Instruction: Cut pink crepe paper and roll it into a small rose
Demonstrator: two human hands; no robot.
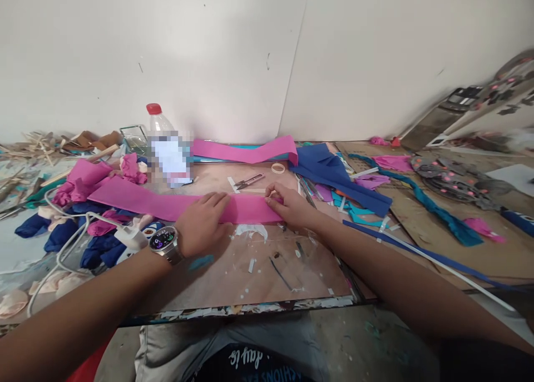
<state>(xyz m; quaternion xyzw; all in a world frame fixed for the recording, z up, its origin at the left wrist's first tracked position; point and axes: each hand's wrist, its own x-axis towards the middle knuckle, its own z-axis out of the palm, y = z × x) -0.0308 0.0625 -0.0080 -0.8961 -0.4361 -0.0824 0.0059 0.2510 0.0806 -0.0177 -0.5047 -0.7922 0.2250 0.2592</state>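
Both hands (203, 222) flat on smooth pink strip (167, 206)

Readable text is scarce. Near edge, on the dark shirt (254, 365) at the person's lap: white lettering, seen upside down & partly cut off, approx. "day is" w/ a second row below too cropped to make out. Bottle label (170, 160), far left-centre on the tabletop, is blurred, unreadable. Watch face (161, 240) on the left wrist shows coloured dials, digits too small to read.
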